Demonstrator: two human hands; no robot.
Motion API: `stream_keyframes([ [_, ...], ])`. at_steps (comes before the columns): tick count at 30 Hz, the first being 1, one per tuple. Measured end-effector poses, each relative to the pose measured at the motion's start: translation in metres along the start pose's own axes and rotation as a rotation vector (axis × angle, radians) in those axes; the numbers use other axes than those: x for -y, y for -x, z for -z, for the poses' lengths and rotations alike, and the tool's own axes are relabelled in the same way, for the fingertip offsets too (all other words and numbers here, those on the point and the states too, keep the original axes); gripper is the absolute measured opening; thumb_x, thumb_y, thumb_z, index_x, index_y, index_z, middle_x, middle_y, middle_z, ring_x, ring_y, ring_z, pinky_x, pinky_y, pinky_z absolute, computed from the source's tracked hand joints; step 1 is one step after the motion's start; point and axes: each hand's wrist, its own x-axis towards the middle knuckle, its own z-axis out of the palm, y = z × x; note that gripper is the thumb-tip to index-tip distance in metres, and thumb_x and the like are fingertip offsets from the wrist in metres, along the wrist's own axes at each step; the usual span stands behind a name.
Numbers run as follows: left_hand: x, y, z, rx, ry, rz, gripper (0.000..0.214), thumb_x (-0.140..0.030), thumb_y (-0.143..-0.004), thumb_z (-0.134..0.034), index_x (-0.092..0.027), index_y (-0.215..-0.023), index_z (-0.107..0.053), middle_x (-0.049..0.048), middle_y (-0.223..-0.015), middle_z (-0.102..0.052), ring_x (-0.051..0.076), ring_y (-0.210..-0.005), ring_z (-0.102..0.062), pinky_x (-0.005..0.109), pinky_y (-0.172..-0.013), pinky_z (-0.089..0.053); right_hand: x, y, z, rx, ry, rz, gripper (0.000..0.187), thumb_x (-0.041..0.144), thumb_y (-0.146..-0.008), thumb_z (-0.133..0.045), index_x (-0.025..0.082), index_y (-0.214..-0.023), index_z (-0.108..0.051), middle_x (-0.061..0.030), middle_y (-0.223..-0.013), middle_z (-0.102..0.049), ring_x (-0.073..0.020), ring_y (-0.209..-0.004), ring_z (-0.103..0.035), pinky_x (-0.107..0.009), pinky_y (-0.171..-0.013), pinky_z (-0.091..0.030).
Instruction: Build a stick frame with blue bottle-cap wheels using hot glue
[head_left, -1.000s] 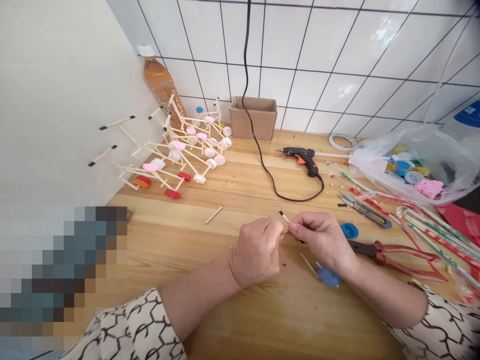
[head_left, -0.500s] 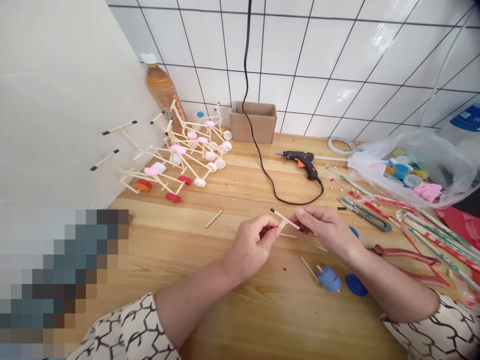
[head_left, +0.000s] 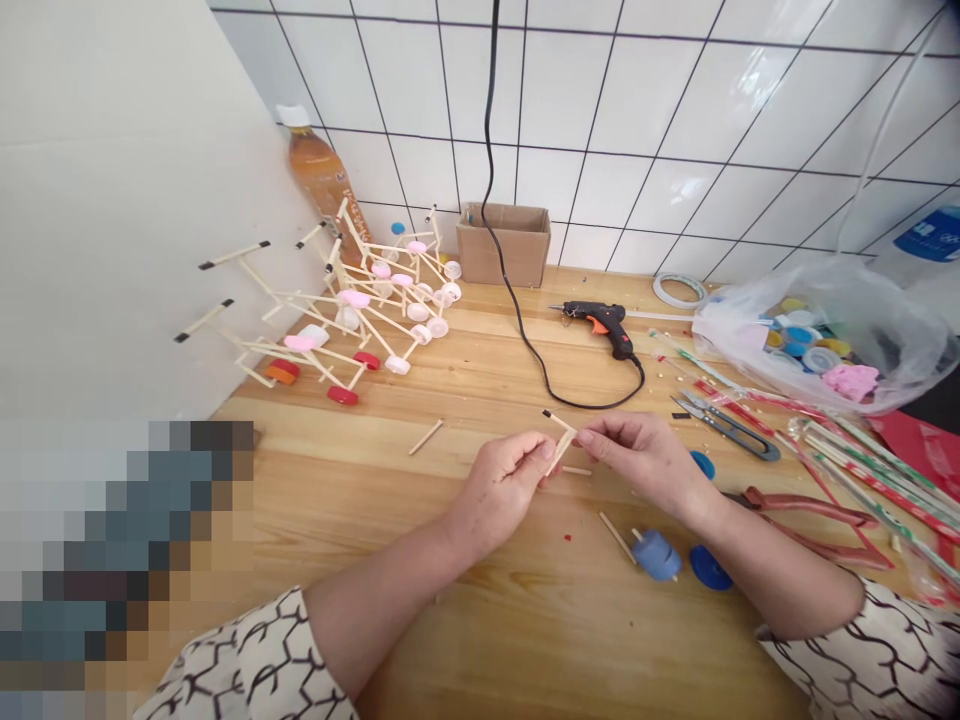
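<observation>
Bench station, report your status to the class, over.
Left hand, right hand pinching wooden sticks, one black-tipped. Blue bottle cap near right forearm.

Craft wkspace: wood bench [head_left: 525, 650], tiled wall [head_left: 637, 130], glue gun [head_left: 600, 320].

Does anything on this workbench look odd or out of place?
Yes: the stick-and-bottle-cap frames lie heaped askew against the white wall panel, with black-tipped sticks jutting out, while a loose wooden stick lies apart on the wooden table.
</observation>
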Motion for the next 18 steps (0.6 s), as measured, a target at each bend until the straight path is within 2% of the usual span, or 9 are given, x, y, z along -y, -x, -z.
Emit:
stream_keyframes([
  [5, 0.0011, -0.0015, 0.0026, 0.025, 0.042, 0.035, 0.034, -0.042, -0.089, -0.042, -0.015, -0.081, -0.062, 0.0026, -0.071, -0.061, 0.012, -0.061, -0.052, 0.022, -0.055, -0.041, -0.0041, -0.0014, 0.0022, -0.052, -0.003, 0.009, 0.032, 0.045, -0.075, -0.056, 0.015, -0.069, -0.065, 0.0028, -0.055, -0.052, -0.0098, -0.052, -0.043, -0.023, -0.050, -0.035],
  [12, -0.0047, -0.0027, 0.0036, 0.052, 0.054, 0.112, 0.026, -0.034, -0.082, -0.051, -0.014, -0.068, -0.058, -0.0010, -0.058, -0.054, 0.009, -0.052, -0.044, 0.020, -0.050, -0.034, -0.0051, -0.0022, 0.0035, -0.070, -0.004, 0.018, 0.030, 0.043, -0.076, -0.054, 0.015, -0.070, -0.064, 0.0036, -0.056, -0.049, -0.0092, -0.051, -0.041, -0.023, -0.048, -0.033],
  [18, -0.0086, -0.0047, 0.0029, 0.045, 0.009, 0.111, 0.024, -0.030, -0.082, -0.051, -0.014, -0.064, -0.056, -0.0015, -0.057, -0.055, 0.008, -0.049, -0.041, 0.020, -0.049, -0.032, -0.0054, -0.0056, 0.0046, -0.067, 0.014, 0.047, 0.027, 0.040, -0.075, -0.055, 0.015, -0.072, -0.067, 0.0000, -0.060, -0.060, -0.0114, -0.054, -0.050, -0.024, -0.053, -0.040],
])
